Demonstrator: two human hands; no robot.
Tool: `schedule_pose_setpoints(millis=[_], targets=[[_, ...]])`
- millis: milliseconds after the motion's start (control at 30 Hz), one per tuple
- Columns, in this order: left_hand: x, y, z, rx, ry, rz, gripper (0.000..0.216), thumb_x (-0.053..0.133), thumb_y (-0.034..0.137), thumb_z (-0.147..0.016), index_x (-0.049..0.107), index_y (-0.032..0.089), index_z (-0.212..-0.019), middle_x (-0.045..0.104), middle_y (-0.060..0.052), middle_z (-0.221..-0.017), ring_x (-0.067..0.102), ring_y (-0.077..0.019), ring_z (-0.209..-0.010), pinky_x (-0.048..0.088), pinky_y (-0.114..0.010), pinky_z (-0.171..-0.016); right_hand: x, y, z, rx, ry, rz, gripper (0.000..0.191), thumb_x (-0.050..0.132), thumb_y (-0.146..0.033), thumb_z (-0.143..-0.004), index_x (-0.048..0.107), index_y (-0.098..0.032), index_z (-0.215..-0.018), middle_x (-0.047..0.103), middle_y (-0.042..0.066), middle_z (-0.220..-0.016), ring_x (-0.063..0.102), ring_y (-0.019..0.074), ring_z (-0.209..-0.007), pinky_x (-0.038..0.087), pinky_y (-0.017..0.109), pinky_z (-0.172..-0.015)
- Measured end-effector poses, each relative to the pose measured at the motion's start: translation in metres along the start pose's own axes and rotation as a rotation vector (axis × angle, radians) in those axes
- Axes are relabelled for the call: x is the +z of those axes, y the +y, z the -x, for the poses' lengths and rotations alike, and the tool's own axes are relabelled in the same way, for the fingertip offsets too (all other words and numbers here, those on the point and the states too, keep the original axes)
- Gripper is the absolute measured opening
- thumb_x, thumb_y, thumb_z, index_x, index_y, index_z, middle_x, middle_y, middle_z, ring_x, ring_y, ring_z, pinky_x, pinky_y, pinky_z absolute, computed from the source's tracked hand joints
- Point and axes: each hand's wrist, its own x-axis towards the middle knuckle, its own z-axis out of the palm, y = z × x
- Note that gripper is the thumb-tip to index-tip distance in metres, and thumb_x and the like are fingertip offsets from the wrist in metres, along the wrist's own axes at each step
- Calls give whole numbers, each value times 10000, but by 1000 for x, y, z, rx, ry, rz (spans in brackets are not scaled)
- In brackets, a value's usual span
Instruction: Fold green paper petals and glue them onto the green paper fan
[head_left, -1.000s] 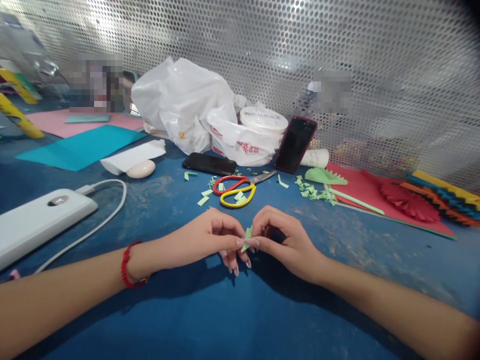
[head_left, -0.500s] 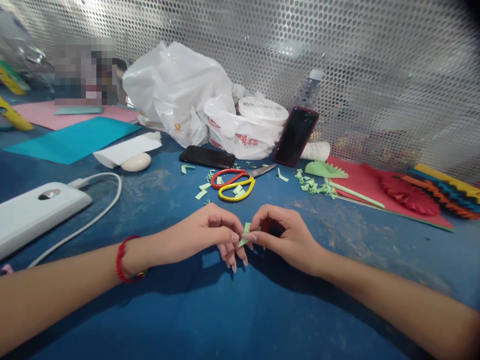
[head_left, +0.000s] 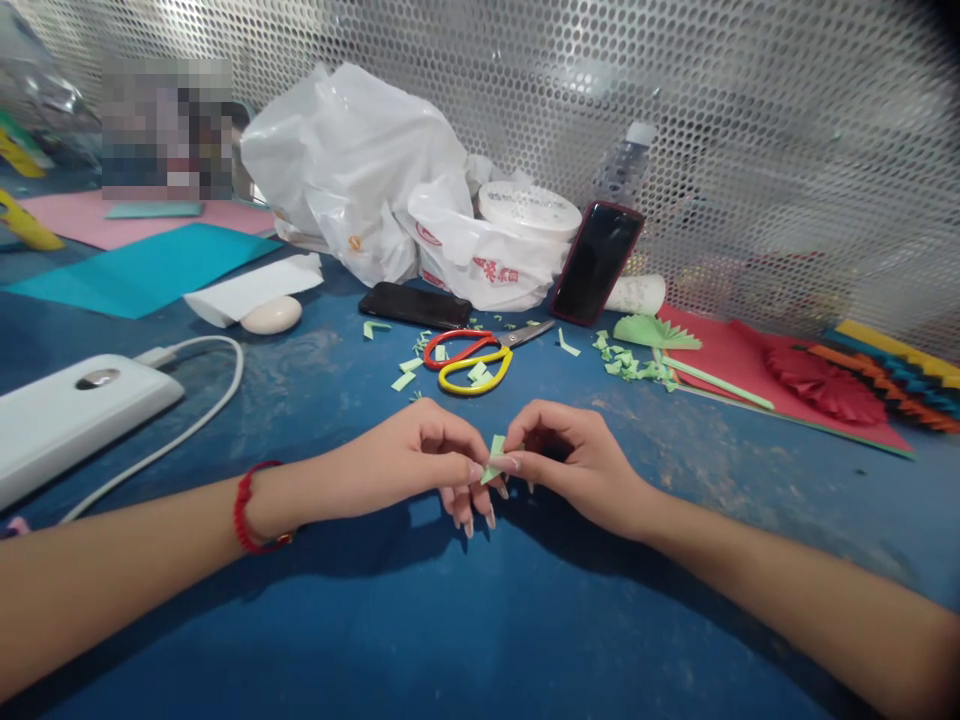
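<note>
Between my fingertips is a small folded strip of light green paper (head_left: 495, 458). My left hand (head_left: 420, 455) pinches its left edge between thumb and index finger, the other fingers hanging loosely below. From the right, my right hand (head_left: 577, 460) pinches the same paper with thumb and index finger. Both hands are just above the blue table (head_left: 420, 640). Scissors (head_left: 480, 362) with one red and one yellow handle lie beyond the hands, among green paper scraps (head_left: 405, 380). More green folded pieces (head_left: 634, 368) lie in a small heap to the right.
Behind the scissors lie a black phone (head_left: 415, 305) and white plastic bags (head_left: 360, 180); another phone (head_left: 598, 262) leans upright. At right are a green paper fan (head_left: 652, 332) and red paper (head_left: 712, 345). A white power bank (head_left: 82, 420) with a cable sits at left, near blue paper (head_left: 150, 268).
Both hands keep their pinch on the green paper, which has shifted very slightly. The view has tilted a little, so the background sits somewhat higher.
</note>
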Motion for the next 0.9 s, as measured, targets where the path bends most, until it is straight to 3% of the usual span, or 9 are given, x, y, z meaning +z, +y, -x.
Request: schedule_pose_setpoints(millis=[900], targets=[[2, -1, 0, 4, 12, -20, 136, 641, 171, -849, 767, 132, -817, 789, -64, -731, 725, -139, -579, 573, -192, -583, -2, 0, -3, -11, -24, 12, 259, 745, -421, -849, 647, -184, -812, 605, -19, -698, 516, 98, -602, 413, 241, -561]])
